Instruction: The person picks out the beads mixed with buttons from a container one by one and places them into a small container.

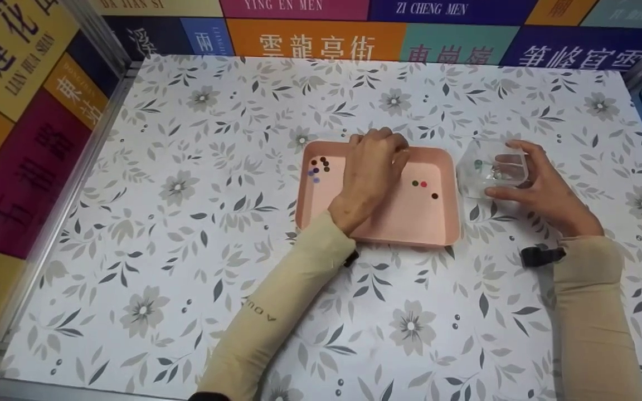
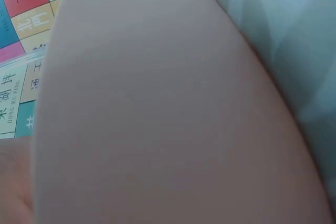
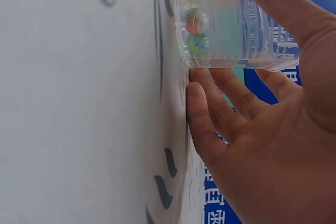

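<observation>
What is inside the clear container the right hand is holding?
Three marbles show through the wall of the clear container, which the right hand grips beside the pink tray. Fingers cover part of it, so more marbles may be hidden.

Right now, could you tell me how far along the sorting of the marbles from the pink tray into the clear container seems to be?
Partly done. Three marbles already sit in the clear container, which the right hand grips beside the pink tray. In hand: the left hand reaches into the tray with its fingers curled; whether it holds a marble is hidden. Left: a cluster of marbles at the tray's far left and three more near its right.
</observation>
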Motion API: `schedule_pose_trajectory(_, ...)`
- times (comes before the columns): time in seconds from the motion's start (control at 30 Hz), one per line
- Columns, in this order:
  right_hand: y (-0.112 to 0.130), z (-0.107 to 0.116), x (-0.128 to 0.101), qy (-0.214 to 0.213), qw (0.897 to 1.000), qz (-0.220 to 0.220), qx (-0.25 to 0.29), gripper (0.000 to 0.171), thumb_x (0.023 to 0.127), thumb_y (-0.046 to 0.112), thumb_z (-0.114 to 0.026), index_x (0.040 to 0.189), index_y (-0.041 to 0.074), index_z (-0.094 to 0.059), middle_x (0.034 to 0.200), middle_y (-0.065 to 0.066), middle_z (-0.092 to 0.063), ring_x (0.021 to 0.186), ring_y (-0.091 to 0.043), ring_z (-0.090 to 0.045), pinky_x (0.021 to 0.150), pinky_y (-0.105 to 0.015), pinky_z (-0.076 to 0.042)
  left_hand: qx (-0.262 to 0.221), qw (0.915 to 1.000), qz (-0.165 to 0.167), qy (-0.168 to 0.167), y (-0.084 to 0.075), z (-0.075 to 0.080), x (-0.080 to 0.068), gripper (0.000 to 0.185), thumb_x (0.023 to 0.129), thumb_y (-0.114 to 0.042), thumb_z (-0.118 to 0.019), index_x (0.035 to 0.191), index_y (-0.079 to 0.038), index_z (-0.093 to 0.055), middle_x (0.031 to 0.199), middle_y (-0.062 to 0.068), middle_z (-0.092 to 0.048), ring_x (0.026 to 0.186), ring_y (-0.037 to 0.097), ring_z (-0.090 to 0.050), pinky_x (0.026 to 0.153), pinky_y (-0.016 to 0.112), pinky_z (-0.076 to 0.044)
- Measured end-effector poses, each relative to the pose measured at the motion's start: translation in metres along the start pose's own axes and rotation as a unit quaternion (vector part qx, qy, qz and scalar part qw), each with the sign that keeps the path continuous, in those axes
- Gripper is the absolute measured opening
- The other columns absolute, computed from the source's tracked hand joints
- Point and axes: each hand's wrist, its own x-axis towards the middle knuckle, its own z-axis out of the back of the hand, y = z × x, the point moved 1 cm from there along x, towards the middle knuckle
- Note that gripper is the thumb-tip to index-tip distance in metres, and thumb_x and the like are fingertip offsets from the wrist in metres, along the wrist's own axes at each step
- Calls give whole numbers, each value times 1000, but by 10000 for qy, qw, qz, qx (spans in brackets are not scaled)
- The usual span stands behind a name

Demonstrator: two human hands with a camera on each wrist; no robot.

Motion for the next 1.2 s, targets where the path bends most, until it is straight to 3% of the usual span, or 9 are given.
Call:
schedule_pose_trajectory(0.23,2,-3,1,-3,9994,275,209,93,91,9,-80,160,30,-21,152,-2,-45,133,-2,-51,91,-10,-48,25,9998,-176,-74,-5,-4,1,18,101,-32,-68,110,-22,-81,105,-7,-77,104,14,-69,92,35,-45)
schedule_pose_trajectory(0.87,-3,-1,2,-21,10000,-13,58,97,90,15,-82,160,34,-18,156,-4,-43,141,-11,-47,91,-8,-45,-105,9994,-277,164,-20,-15,4,20,102,-34,-67,111,-23,-80,106,-8,-76,107,11,-69,93,34,-45)
schedule_pose_trajectory(1.2,-2,-2,1,-58,9999,94,99,94,91,13,-81,160,34,-21,154,-3,-45,134,-4,-50,93,-9,-45,-184,9989,-269,328,-24,-19,3,21,103,-37,-65,111,-24,-80,108,-10,-76,109,10,-69,94,33,-45)
